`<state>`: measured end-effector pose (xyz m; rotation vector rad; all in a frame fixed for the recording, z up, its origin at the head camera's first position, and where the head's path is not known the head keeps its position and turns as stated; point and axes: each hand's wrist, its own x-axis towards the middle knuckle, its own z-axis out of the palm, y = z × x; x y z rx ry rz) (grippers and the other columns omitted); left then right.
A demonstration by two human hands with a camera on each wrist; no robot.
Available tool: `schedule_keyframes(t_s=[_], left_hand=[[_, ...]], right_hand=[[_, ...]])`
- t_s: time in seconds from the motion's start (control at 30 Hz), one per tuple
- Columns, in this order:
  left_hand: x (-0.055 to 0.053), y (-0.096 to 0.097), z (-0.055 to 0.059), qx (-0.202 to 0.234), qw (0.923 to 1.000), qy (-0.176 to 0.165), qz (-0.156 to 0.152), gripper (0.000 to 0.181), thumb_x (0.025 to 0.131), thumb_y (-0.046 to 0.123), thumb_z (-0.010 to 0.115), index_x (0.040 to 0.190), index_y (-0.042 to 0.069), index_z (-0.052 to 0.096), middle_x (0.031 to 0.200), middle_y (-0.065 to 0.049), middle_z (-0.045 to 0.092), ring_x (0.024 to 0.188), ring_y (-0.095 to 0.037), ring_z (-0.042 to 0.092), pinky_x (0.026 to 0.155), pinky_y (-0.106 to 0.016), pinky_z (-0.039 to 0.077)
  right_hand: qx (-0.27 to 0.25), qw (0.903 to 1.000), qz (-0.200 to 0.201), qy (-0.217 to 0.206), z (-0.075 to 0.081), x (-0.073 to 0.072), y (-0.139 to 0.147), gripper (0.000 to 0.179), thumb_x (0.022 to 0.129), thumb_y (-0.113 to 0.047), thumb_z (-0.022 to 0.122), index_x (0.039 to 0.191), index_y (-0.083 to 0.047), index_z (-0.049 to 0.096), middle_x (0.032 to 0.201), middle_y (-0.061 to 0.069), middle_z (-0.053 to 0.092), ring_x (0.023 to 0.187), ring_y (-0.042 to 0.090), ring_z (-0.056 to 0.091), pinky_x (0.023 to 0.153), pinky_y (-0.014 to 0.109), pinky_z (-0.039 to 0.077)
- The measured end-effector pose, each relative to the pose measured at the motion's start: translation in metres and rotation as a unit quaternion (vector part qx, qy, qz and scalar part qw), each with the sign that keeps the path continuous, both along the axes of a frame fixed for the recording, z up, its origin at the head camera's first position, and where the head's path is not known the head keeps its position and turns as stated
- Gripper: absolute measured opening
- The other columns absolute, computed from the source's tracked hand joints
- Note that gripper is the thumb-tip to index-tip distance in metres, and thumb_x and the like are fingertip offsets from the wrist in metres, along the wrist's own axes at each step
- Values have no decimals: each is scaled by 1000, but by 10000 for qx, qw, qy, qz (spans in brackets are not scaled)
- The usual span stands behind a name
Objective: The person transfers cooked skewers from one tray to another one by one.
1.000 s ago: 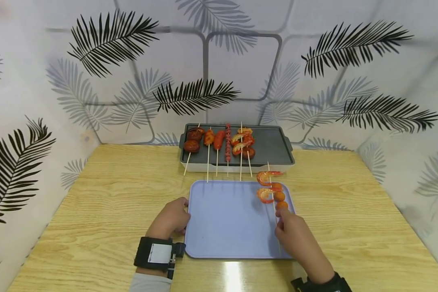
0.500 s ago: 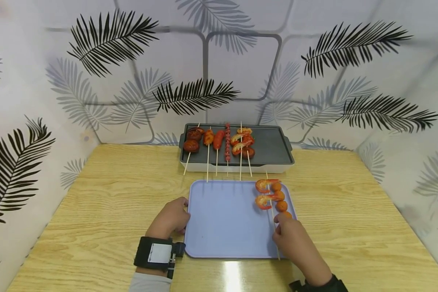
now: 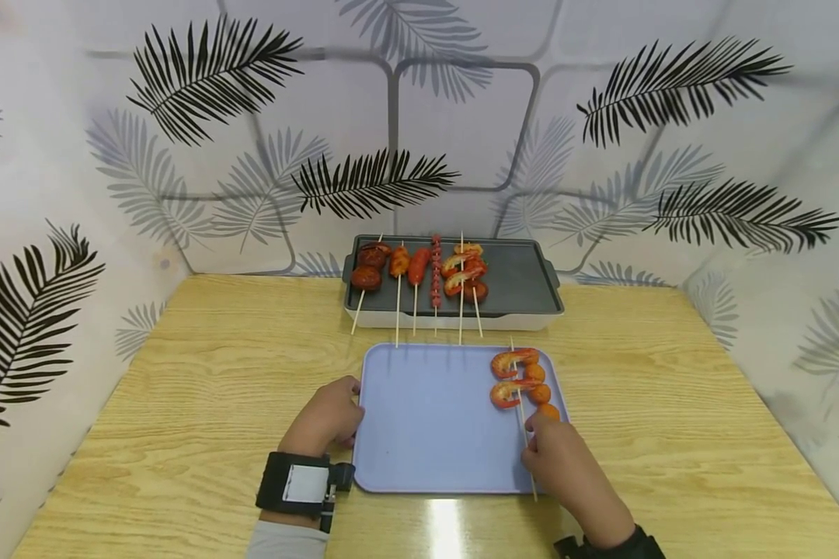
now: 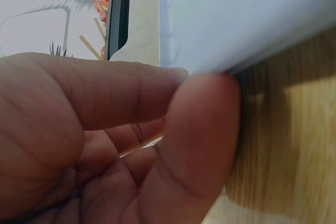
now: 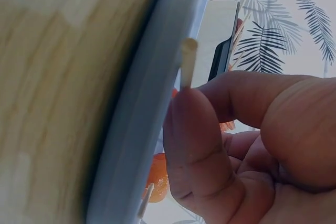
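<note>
My right hand (image 3: 559, 454) pinches the bare stick of a shrimp skewer (image 3: 508, 394) between thumb and index finger. Two orange shrimp on it lie at the right side of the lavender tray (image 3: 433, 427), next to a skewer of orange balls (image 3: 540, 394) partly covered by the hand. In the right wrist view the stick's blunt end (image 5: 189, 51) sticks out past the thumb. My left hand (image 3: 328, 415) grips the tray's left edge, and the left wrist view shows thumb and index finger (image 4: 131, 90) meeting at the tray's rim.
Behind the tray stands a grill pan (image 3: 517, 276) with a dark top. Several skewers lie on it, among them a red sausage (image 3: 418, 266) and browned pieces (image 3: 367, 278), their sticks reaching over its front edge. A patterned wall (image 3: 252, 155) rises behind the wooden table (image 3: 238, 334).
My right hand has drawn the shrimp skewer slightly toward me and lowered it to the tray beside the orange balls. The left hand has stayed at the tray's edge.
</note>
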<state>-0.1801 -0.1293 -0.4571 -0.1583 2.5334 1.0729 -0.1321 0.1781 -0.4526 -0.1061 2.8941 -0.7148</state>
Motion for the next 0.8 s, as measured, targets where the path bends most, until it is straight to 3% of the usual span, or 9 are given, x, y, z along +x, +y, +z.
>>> schedule_keyframes(t_s=[0.63, 0.8], left_hand=[[0, 0, 0, 43, 10000, -26, 14, 41, 97, 3, 52, 137, -4, 49, 75, -12, 60, 53, -19, 59, 48, -26, 46], [0, 0, 1, 19, 10000, -4, 24, 41, 96, 3, 52, 137, -4, 49, 75, -12, 59, 52, -18, 58, 47, -25, 45]], right_hand=[[243, 9997, -26, 36, 6, 5, -4, 22, 80, -4, 72, 98, 6, 63, 64, 2, 52, 58, 17, 49, 53, 31, 41], [354, 9989, -10, 306, 10, 4, -4, 32, 81, -9, 73, 108, 7, 64, 71, 3, 56, 64, 18, 52, 57, 34, 44]])
